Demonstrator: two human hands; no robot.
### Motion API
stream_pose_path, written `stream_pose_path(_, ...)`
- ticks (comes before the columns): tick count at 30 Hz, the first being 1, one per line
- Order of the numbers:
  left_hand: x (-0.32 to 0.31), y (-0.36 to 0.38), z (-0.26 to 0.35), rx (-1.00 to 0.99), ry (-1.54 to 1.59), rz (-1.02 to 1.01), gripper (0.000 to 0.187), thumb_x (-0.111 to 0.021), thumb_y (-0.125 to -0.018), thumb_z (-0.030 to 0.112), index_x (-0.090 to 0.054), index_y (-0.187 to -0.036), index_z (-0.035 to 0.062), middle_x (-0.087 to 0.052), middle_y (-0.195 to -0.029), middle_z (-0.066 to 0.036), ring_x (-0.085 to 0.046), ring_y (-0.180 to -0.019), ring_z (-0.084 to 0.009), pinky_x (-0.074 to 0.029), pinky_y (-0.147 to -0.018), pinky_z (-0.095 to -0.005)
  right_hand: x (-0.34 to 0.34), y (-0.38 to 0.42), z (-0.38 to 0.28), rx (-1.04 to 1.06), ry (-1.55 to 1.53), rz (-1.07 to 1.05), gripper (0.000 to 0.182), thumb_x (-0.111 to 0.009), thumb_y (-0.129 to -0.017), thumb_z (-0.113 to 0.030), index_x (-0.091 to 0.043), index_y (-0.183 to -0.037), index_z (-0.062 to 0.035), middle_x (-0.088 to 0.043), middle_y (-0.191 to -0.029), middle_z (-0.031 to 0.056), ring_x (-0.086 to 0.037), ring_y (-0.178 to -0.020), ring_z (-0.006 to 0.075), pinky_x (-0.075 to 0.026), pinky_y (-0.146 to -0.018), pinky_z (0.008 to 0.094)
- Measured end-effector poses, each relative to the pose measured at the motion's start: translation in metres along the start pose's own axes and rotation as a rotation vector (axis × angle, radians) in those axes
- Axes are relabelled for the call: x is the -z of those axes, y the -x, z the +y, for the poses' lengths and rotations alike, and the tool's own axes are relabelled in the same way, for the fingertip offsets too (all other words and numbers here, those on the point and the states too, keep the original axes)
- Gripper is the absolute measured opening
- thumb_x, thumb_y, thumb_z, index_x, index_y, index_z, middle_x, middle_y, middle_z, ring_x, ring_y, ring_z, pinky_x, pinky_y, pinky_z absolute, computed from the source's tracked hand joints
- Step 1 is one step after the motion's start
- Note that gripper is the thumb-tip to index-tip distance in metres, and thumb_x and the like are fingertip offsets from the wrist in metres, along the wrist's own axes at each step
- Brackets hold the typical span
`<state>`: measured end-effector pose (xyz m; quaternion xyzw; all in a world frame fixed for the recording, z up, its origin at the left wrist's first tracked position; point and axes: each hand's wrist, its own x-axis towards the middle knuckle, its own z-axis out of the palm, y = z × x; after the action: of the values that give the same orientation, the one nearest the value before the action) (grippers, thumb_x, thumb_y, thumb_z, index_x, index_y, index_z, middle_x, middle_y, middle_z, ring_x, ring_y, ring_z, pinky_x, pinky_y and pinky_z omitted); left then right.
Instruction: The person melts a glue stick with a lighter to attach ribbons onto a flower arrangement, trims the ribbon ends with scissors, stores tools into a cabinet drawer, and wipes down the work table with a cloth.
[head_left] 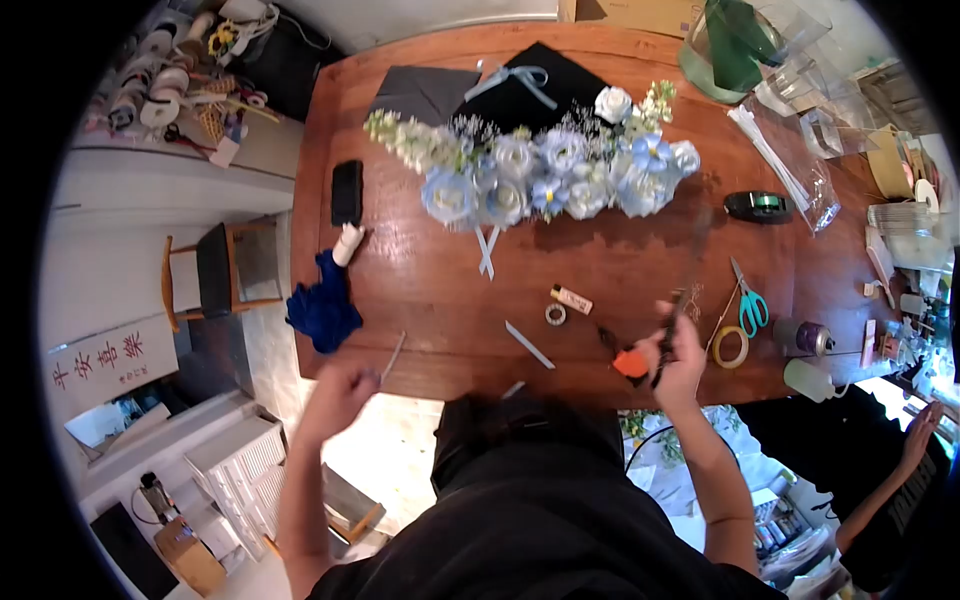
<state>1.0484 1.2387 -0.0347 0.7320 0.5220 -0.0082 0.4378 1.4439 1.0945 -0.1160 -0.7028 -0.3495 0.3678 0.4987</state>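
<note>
My left hand (345, 392) is closed at the front left table edge, pinching a thin pale ribbon strip (396, 352) that points up. At the right of the front edge my right hand (678, 362) is wrapped round a slim dark tool (668, 335), whose kind I cannot make out. An orange and black object (630, 363) lies right beside that hand. Between the hands rests a cut pale ribbon piece (530, 344). Behind them stands a blue and white flower arrangement (560, 175), with crossed ribbon tails (487, 252) in front and a light blue bow (525, 82) on black wrapping.
On the table (430, 290) are a black phone (347, 192), blue cloth (325, 305), a small tube (571, 298), a tape roll (555, 315), teal scissors (751, 308), yellow tape (730, 346) and a tape dispenser (757, 207). Another person's arm (900, 465) is at lower right.
</note>
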Motion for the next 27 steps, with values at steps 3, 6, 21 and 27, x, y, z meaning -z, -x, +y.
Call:
stream_pose_path(3,-0.135,0.104,-0.172,0.433,-0.225,-0.061,0.030,-0.055,-0.084,0.028,-0.058,-0.073,0.0004,-0.059,-0.072,-0.021,-0.057,-0.070,-0.0408,-0.044,-0.063,-0.0474,0.052,0.026,0.114,0.001,0.417,0.327,0.045,-0.073,-0.077,-0.013,-0.053,-0.115,0.0020,-0.048,-0.062,0.0036,-0.042,-0.056,0.0100,-0.039,-0.054,0.0247)
stream_pose_path(6,-0.300,0.213,-0.335,0.742,-0.125,-0.266,0.025,-0.059,-0.081,0.027,-0.066,-0.094,0.0082,-0.063,-0.097,-0.021,-0.063,-0.084,-0.0348,-0.050,-0.077,-0.0440,0.074,0.037,0.154,-0.180,0.741,0.270,0.049,-0.072,-0.078,-0.017,-0.048,-0.117,-0.0005,-0.056,-0.070,0.0120,-0.056,-0.060,0.0226,-0.045,-0.059,0.0327)
stream_pose_path(21,-0.030,0.002,-0.022,-0.334,0.286,0.739,0.008,-0.059,-0.087,0.007,-0.059,-0.090,-0.0001,-0.052,-0.067,-0.001,-0.049,-0.064,-0.0036,-0.039,-0.055,-0.0197,0.065,-0.032,0.064,0.287,0.951,0.020,0.027,-0.068,-0.078,-0.017,-0.059,-0.100,-0.0039,-0.062,-0.080,0.0179,-0.062,-0.074,0.0318,-0.048,-0.067,0.0383)
stream_pose_path(27,0.065,-0.194,0.115,-0.812,-0.397,0.770,0.026,-0.060,-0.080,0.008,-0.061,-0.105,0.0100,-0.063,-0.094,-0.008,-0.062,-0.088,-0.0221,-0.050,-0.077,-0.0333,-0.040,-0.162,-0.118,0.849,0.731,-0.033,0.017,-0.058,-0.086,-0.013,-0.064,-0.100,-0.0049,-0.066,-0.086,0.0139,-0.064,-0.077,0.0281,-0.048,-0.068,0.0337)
